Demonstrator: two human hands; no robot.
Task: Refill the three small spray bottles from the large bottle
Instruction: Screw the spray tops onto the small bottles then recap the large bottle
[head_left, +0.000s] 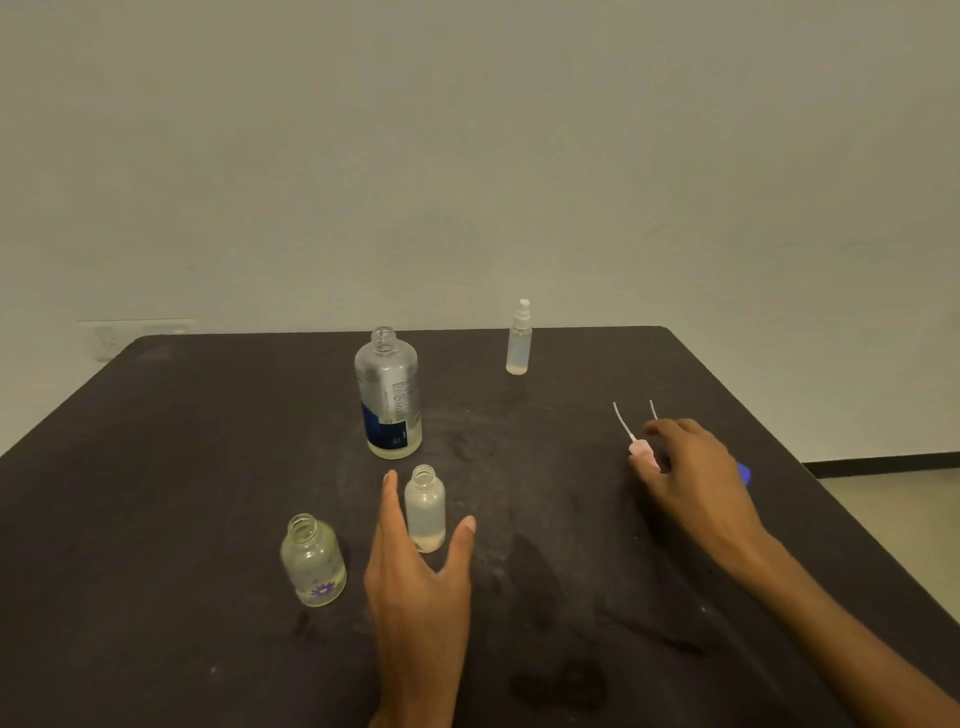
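1. Bottle (425, 512), frosted and uncapped, stands on the dark table (156, 467) between the straight thumb and fingers of the left hand (415, 587), which is released.
2. Right hand (693, 467) curls over a pink spray pump (641, 449); whether it grasps it is unclear.
3. Around them stand the large bottle (388, 395), a flowered bottle (314, 564) and a capped sprayer (519, 340).

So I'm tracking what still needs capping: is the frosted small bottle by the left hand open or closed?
Open. The frosted small bottle stands upright with a bare threaded neck, no sprayer on it.
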